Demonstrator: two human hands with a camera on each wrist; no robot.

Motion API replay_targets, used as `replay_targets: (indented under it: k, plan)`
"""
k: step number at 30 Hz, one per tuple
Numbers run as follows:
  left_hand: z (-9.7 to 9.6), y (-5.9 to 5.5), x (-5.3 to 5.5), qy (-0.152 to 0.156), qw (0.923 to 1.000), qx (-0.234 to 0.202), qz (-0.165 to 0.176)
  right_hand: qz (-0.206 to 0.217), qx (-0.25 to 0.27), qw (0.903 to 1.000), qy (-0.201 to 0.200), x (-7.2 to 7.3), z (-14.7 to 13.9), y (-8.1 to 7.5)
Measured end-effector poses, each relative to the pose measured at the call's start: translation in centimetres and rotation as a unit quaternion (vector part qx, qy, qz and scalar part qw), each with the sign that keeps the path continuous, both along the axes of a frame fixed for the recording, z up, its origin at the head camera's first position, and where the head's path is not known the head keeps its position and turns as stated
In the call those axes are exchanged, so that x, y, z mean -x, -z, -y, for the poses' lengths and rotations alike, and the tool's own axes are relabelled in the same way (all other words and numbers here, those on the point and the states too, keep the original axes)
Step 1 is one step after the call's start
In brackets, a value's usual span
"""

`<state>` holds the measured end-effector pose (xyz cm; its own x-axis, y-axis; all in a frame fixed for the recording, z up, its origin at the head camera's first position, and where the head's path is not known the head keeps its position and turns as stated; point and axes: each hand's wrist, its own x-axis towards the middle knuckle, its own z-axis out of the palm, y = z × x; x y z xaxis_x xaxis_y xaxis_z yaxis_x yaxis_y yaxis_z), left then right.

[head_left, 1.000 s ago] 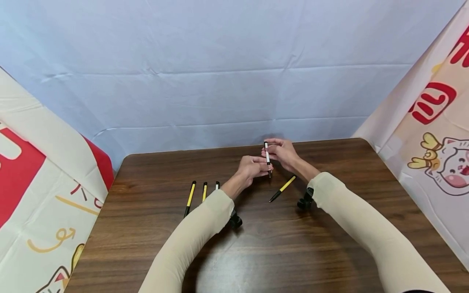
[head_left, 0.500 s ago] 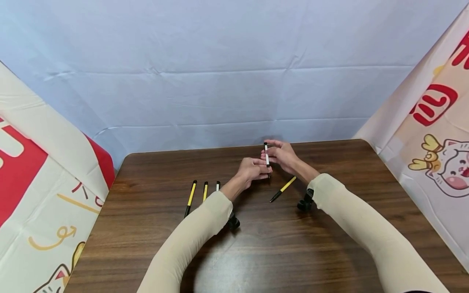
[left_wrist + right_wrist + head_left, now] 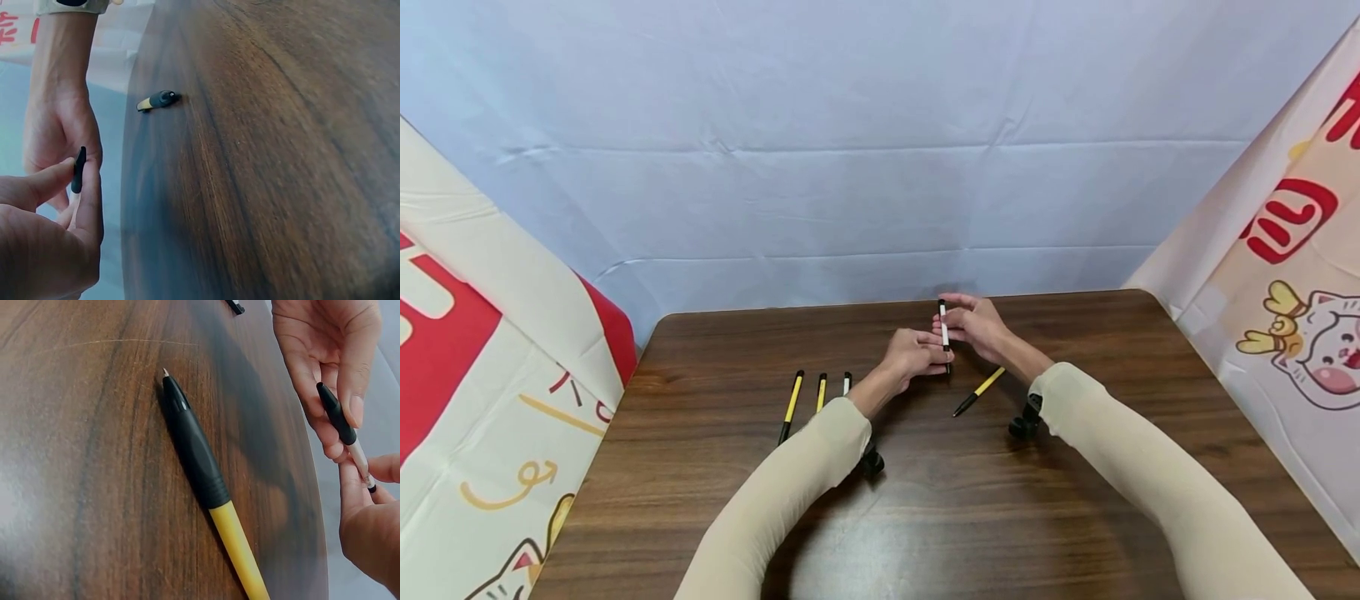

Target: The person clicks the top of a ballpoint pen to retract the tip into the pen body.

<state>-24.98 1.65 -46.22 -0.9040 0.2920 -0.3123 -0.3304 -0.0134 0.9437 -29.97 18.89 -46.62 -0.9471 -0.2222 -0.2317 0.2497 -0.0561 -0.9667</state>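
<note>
A white pen with a black grip (image 3: 944, 332) is held between both hands near the back edge of the table. My left hand (image 3: 913, 353) pinches its black grip between thumb and fingers. Higher up, my right hand (image 3: 980, 325) pinches the white barrel near the black end; the right wrist view shows thumb and finger on it. Below the right hand, a yellow pen with a black grip (image 3: 203, 456) lies on the table, touched by neither hand. The left wrist view shows only the held pen's dark tip end (image 3: 79, 170).
Two yellow pens, one farther left (image 3: 792, 402) and one beside it (image 3: 821, 392), lie on the wooden table (image 3: 925, 517). A white pen (image 3: 847, 382) next to them is partly hidden by the left sleeve. A pale cloth backdrop (image 3: 850, 192) rises behind the table.
Both hands and the white pen have shifted slightly toward me. The grips look the same, and the pens on the table have stayed put.
</note>
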Motion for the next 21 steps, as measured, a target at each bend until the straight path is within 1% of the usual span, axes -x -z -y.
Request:
replay_targets:
  k: [8, 15, 21]
  plan:
    - [0.5, 0.0, -0.4, 0.005, 1.0, 0.005, 0.0, -0.008, -0.009, 0.9999, -0.008, -0.4, 0.4, 0.0]
    - [1.3, 0.0, -0.8, 0.019, 0.9998, 0.003, 0.001, -0.005, -0.01, 0.9999, -0.012, -0.8, 0.9, 0.1]
    - [1.7, 0.0, -1.2, 0.014, 0.9999, 0.009, 0.002, -0.005, -0.009, 0.9998, -0.018, -1.1, 1.3, 0.3]
